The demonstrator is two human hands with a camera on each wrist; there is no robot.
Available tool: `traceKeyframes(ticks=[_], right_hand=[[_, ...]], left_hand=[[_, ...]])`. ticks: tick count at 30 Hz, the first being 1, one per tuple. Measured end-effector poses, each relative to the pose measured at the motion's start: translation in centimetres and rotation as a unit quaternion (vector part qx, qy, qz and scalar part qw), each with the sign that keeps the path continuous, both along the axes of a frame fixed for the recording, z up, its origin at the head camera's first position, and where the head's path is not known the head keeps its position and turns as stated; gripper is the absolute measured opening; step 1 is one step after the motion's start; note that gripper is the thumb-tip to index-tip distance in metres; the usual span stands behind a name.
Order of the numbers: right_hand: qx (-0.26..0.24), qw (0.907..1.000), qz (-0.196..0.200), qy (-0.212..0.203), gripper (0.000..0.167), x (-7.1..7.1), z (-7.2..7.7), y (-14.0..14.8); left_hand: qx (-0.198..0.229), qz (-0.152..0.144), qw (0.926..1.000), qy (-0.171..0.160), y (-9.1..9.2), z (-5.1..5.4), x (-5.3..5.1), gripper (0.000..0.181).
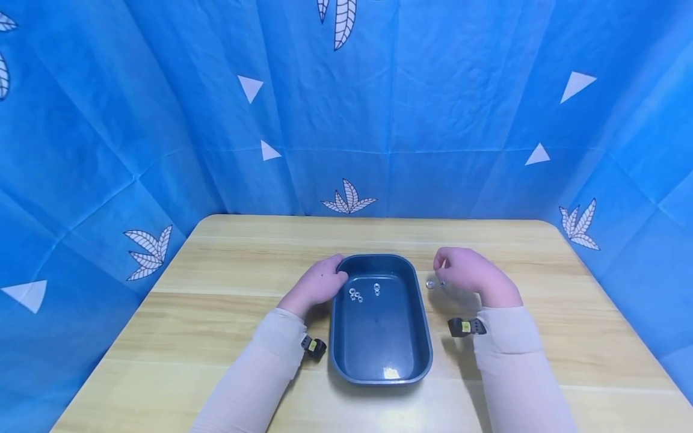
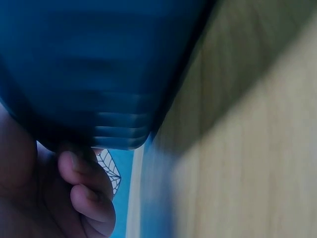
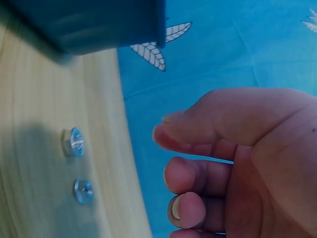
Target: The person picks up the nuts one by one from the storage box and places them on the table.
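With my left hand (image 1: pixel 319 281) I grip the far-left corner of the dark blue tray (image 1: pixel 379 343), thumb hooked over the rim and fingers curled along the outside. The tray sits between my hands on the table (image 1: pixel 243 276), and several small shiny pieces that look like nuts (image 1: pixel 376 287) lie on its floor, towards the far end. My right hand (image 1: pixel 470 272) hovers beyond the tray's right side, fingers bent, thumb and forefinger brought together; I see nothing between them, and two loose nuts (image 3: pixel 75 142) lie on the table just below. I judge the step in hand to be moving these small pieces while my left hand steadies the tray; whether they go in or come out I can't say. To take one from the table, the next move would call for parting thumb and finger, lowering, and a light pinch on its edge. The table is pale and wood-grained, with rounded far corners, and creased blue cloth (image 1: pixel 433 150) patterned in white hangs behind it and along both sides
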State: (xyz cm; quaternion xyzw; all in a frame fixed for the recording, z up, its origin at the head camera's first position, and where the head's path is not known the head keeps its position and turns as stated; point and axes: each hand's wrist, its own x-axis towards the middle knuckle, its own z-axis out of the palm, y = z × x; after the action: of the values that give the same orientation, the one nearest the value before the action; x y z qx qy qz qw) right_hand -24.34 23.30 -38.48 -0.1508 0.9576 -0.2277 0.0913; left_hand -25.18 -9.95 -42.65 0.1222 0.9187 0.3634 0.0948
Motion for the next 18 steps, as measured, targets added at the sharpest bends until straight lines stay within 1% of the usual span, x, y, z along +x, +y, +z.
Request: traceKeyframes(ticks=[3, 11, 18], right_hand=[[-0.004, 1.0, 0.005, 0.003, 0.013, 0.3, 0.7, -0.3], [-0.007, 0.9998, 0.012, 0.012, 0.012, 1.1, 2.2, -1.4], [-0.007, 0.9995, 0.023, 0.022, 0.012, 1.7, 3.3, -2.3]], left_hand=[[-0.002, 0.0, 1.0, 0.0, 0.0, 0.0, 0.0, 0.047], [-0.009, 0.0, 0.9999, 0.008, -0.1, -0.4, -0.2, 0.049], [-0.011, 0.001, 0.9999, 0.008, -0.1, -0.4, -0.2, 0.052]])
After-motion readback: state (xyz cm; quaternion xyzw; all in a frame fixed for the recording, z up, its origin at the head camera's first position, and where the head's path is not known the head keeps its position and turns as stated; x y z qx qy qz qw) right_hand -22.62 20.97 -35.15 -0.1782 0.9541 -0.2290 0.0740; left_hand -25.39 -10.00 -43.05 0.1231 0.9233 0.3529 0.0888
